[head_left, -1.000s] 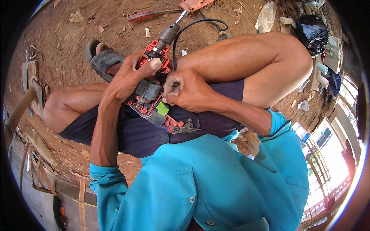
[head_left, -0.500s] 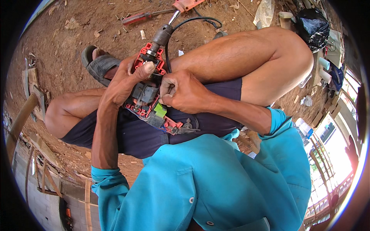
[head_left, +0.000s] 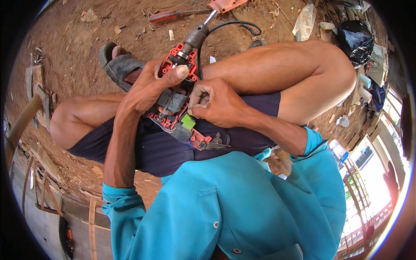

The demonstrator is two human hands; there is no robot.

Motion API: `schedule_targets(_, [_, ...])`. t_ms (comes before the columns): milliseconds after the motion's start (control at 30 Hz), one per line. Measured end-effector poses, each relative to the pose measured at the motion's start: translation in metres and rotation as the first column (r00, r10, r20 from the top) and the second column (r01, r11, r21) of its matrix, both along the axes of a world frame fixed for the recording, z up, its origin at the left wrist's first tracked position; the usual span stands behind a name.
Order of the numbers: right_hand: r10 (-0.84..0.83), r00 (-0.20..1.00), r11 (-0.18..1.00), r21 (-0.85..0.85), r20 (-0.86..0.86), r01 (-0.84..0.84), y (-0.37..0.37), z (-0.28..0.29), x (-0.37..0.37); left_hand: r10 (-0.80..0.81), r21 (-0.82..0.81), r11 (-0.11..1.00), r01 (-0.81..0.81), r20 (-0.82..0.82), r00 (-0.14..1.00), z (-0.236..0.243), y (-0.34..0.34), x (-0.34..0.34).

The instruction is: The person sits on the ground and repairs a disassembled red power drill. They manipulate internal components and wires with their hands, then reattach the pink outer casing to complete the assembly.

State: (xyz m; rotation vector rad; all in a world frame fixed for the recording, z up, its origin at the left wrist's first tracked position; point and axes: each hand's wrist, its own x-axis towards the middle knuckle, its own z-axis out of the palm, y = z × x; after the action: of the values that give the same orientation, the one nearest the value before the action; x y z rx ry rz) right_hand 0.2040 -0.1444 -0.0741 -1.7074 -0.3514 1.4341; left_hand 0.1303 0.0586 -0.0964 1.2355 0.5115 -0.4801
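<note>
An opened electric drill [head_left: 170, 103] lies slanted across my lap, its red half-casing showing the gears, motor and wires. My left hand [head_left: 147, 91] wraps around it, thumb across the gear end and fingers mostly hidden beneath. The dark chuck [head_left: 196, 38] points away from me, and a shiny shaft runs from it to a red piece [head_left: 227, 4] at the top edge. My right hand [head_left: 219, 103] is pinched at the drill's right side, beside a bright green block [head_left: 188, 121]. Whatever sits between those fingertips is hidden.
A red-handled screwdriver [head_left: 167, 16] lies on the dirt floor beyond the drill. A black cable [head_left: 236, 21] loops right of the chuck. At the far right stand a black plastic bag [head_left: 355, 41] and loose litter. Wood scraps [head_left: 41, 93] lie at left.
The view has shifted, so the drill, both hands and the floor items appear a little further right and lower. Both hands keep nearly the same hold on the drill.
</note>
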Motion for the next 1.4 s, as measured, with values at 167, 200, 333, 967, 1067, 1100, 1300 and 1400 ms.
schedule_targets(167, [-0.077,0.992,0.997,0.012,-0.099,0.079,-0.004,-0.002,-0.007,-0.003,-0.019,1.000,0.002,-0.020,1.000,0.001,0.000,0.001])
schedule_targets(200, [-0.106,0.985,0.994,0.006,-0.137,0.107,-0.005,-0.003,-0.009,-0.024,-0.027,0.999,0.023,-0.024,0.999,0.001,0.002,0.001])
schedule_targets(333, [-0.137,0.973,0.990,0.008,-0.188,0.141,-0.009,-0.009,-0.013,-0.041,-0.018,0.999,0.040,-0.019,0.999,-0.003,0.000,0.002])
schedule_targets(967, [-0.170,0.985,0.984,0.056,0.020,0.169,0.000,0.013,-0.008,0.000,0.053,0.999,0.002,-0.028,1.000,0.004,0.000,0.000])
schedule_targets(1067, [-0.310,0.949,0.945,0.095,-0.058,0.314,0.003,0.032,0.007,0.027,0.039,0.999,-0.026,-0.015,1.000,0.008,0.001,-0.002])
schedule_targets(1100, [-0.362,0.926,0.921,0.112,-0.105,0.373,0.001,0.040,0.009,0.036,0.044,0.998,-0.037,0.005,0.999,0.010,0.002,-0.004])
schedule_targets(1300, [-0.207,0.854,0.967,0.030,-0.477,0.251,-0.041,0.044,0.009,0.207,0.094,0.972,-0.217,0.098,0.973,0.038,-0.004,-0.032])
schedule_targets(1400, [-0.303,0.695,0.938,-0.074,-0.652,0.340,-0.050,0.041,0.001,0.243,0.106,0.962,-0.253,0.096,0.965,0.053,-0.008,-0.046])
